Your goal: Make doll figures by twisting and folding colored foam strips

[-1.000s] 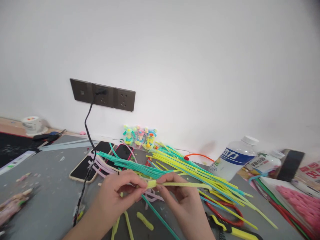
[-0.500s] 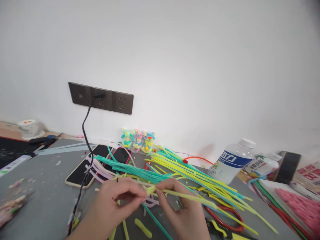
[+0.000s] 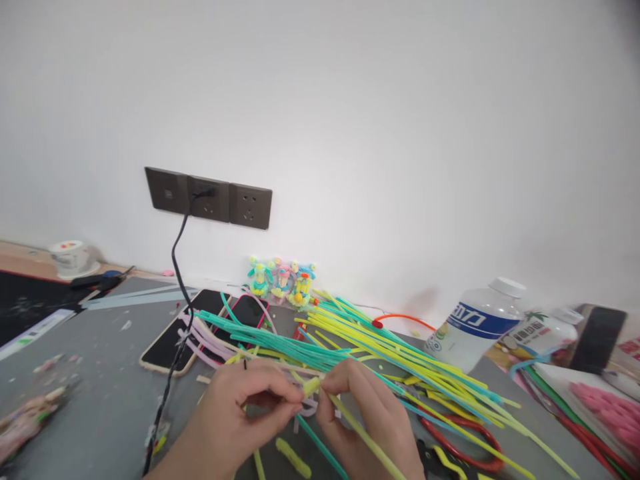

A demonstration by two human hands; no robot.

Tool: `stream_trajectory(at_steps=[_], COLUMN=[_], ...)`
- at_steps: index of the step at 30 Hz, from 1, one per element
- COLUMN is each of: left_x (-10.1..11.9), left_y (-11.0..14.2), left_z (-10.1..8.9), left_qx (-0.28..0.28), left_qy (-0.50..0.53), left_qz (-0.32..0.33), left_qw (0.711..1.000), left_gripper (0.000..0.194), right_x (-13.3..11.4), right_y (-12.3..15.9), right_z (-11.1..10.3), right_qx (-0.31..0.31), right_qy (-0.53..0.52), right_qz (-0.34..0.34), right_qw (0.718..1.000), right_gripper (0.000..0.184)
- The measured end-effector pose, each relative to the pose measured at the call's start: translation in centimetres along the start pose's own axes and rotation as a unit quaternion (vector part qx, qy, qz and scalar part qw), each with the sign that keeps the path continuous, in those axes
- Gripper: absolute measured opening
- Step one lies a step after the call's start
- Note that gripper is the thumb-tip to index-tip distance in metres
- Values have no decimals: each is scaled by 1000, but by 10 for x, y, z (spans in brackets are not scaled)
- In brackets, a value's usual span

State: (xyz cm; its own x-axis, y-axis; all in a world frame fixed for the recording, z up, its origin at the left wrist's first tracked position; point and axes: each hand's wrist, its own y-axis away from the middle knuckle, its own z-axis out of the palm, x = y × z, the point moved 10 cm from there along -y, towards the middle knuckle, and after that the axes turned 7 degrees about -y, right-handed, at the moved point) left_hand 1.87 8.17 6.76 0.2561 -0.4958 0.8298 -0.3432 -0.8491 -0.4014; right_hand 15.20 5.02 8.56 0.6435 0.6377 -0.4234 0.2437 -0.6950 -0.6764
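My left hand (image 3: pixel 255 410) pinches a short, coiled end of a yellow pipe cleaner (image 3: pixel 311 387) between thumb and fingertips. Right beside it, my right hand (image 3: pixel 367 413) is closed on the same pipe cleaner, whose long free tail (image 3: pixel 367 440) slants down to the lower right across that hand. Below the hands a short, thick yellow coiled piece (image 3: pixel 293 458) lies on the grey table. A bundle of teal pipe cleaners (image 3: pixel 280 343) lies just behind my fingers, and yellow pipe cleaners (image 3: pixel 390 347) spread to the right.
Three small fuzzy figures (image 3: pixel 281 280) stand against the wall. Phones (image 3: pixel 165 350) and a black cable (image 3: pixel 175 260) are on the left. Red-handled scissors (image 3: pixel 470 460) lie right of my hands, with a white bottle (image 3: pixel 473 327) behind. A pink knitted-looking piece (image 3: pixel 607 410) sits far right.
The pipe cleaner's tail has swung from pointing right to pointing down and right. My hands stay close together on it. The whole view has shifted slightly.
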Motion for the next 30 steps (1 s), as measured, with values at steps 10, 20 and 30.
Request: stream_trajectory(at_steps=[10,20,30], left_x=[-21,-49,-32], left_y=[0,27,14], left_z=[12,50,33], left_qx=[-68,-278,-153], left_qy=[-42,-99,154], left_qz=[-91,-199,-238], left_qw=[993,935,947], left_gripper=[14,13,34], right_x=[9,1,-14], right_y=[-2,-18,-14], right_z=[-2,-18,0], right_qx=[-2,-11,-57], right_qy=[7,-137,-221], right_qz=[39,4,-27], right_qw=[999,990,973], right_gripper=[19,17,19])
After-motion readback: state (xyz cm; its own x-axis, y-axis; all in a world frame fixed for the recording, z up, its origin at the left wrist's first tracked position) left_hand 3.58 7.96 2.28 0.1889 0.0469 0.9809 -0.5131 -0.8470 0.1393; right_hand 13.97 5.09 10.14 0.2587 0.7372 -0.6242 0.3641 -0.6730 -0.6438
